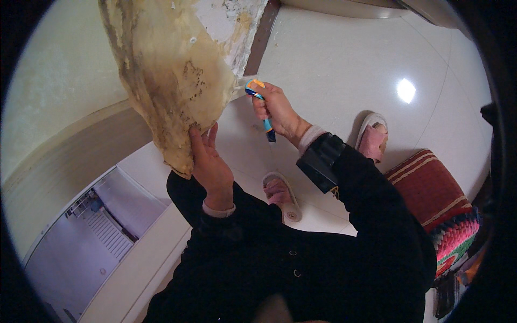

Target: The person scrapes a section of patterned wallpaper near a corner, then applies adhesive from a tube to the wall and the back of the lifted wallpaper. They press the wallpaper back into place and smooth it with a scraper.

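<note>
"At the upper left of the head view, what is that hanging shape?"

"A broad tan sheet (172,64) with dark brown stains and speckles, narrowing downward to a ragged, curled tip."

"And the surfaces around it?"

"Behind its upper right side, a rough patch of flaking white plaster (229,19); beside that, a straight dark brown strip (263,46). To its left curves a smooth, pale greenish wall (59,81)."

"How do the hands stand?"

"The left hand (211,171) holds the sheet near its lower end, thumb on the front face. The right hand (277,110) is closed around a slim blue-and-orange tool (267,126), its head just beside the sheet's right edge. The tip is too blurred for me to tell whether it touches."

"Any room to move?"

"To the right of the right hand, glossy white floor tiles (334,59) stretch out. Lower down, a pink fabric slipper (371,141) and a red, striped, cloth-covered block (425,188) bound that space."
</note>
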Demonstrator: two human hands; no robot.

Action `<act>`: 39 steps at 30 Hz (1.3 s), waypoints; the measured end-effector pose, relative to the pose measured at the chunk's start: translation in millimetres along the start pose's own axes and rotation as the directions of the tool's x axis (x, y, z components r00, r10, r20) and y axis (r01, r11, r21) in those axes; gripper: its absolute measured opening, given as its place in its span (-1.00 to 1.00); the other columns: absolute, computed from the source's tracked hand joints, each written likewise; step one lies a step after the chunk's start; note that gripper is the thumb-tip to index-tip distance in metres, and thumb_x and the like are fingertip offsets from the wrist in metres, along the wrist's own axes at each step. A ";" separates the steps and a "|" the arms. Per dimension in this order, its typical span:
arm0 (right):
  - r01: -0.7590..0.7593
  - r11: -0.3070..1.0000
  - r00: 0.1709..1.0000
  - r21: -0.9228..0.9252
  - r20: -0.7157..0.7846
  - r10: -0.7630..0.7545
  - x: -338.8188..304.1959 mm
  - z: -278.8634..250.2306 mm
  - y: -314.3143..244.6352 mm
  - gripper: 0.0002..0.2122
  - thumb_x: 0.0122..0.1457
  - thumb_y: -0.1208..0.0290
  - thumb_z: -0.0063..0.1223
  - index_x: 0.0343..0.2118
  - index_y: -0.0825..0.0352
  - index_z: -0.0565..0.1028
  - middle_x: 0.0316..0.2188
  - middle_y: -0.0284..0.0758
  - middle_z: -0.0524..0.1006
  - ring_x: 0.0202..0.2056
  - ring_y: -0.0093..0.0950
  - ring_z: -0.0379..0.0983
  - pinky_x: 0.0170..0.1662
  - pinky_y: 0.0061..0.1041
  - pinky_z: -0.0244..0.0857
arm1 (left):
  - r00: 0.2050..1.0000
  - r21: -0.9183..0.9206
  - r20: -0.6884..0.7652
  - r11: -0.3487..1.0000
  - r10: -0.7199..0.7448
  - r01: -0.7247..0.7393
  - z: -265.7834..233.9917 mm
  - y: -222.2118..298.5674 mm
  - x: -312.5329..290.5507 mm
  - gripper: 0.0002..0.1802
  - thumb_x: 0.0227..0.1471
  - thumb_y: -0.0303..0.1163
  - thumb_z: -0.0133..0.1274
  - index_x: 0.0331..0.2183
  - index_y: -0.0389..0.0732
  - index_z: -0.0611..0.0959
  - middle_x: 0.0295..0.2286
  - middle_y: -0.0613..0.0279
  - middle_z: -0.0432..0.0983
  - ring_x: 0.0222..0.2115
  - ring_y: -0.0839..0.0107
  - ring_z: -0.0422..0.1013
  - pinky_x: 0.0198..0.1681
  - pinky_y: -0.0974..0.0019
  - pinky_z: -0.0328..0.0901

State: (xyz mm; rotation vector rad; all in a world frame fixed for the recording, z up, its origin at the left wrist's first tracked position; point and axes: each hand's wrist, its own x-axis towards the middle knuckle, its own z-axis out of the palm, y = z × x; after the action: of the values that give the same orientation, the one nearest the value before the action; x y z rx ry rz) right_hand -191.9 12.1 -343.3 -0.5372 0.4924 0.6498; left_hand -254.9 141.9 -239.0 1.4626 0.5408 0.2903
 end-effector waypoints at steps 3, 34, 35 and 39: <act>-0.040 0.999 0.999 -0.005 0.025 0.040 -6.9 4.7 3.3 -0.77 0.31 0.21 -0.07 -0.38 0.27 0.36 -0.69 -0.59 0.18 -0.71 -0.77 0.00 -0.69 -0.72 -0.10 | 1.000 0.014 -0.013 1.000 -0.006 0.006 1.5 0.5 0.0 -0.53 0.25 -0.29 -0.08 0.14 -0.18 0.32 0.05 0.18 0.40 -0.01 0.32 0.40 0.10 0.08 0.28; 0.025 0.971 0.993 0.239 -0.118 0.004 -51.7 47.4 31.4 -0.76 0.33 0.16 -0.15 -0.31 0.25 0.33 -0.66 -0.54 0.23 -0.66 -0.72 0.07 -0.60 -0.71 -0.01 | 0.999 0.053 0.050 0.999 0.001 -0.004 1.4 2.5 -2.8 -0.51 0.27 -0.25 -0.12 0.16 -0.22 0.30 0.05 0.16 0.39 -0.01 0.33 0.40 0.11 0.13 0.26; 0.070 0.965 0.984 0.251 -0.175 -0.026 -47.1 44.0 29.9 -0.76 0.32 0.16 -0.15 -0.31 0.24 0.32 -0.66 -0.55 0.22 -0.66 -0.72 0.06 -0.60 -0.71 -0.01 | 0.997 0.105 0.063 0.993 0.039 -0.046 1.5 2.2 -3.2 -0.51 0.27 -0.25 -0.12 0.16 -0.22 0.29 0.05 0.16 0.39 0.00 0.33 0.40 0.11 0.14 0.26; 0.078 0.931 0.985 0.356 -0.174 -0.016 -20.5 23.6 26.4 -0.76 0.32 0.16 -0.16 -0.32 0.25 0.32 -0.66 -0.56 0.19 -0.66 -0.72 0.01 -0.59 -0.70 -0.03 | 0.988 0.192 0.111 0.973 0.106 -0.126 1.7 0.3 -4.2 -0.51 0.27 -0.26 -0.12 0.16 -0.22 0.29 0.06 0.16 0.38 0.01 0.33 0.39 0.12 0.13 0.26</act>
State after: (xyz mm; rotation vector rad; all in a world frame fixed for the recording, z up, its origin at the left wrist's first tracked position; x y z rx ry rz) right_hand -217.8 35.3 -321.8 -0.2531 0.7397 0.4532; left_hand -257.5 138.3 -238.0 1.6972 0.4122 0.2587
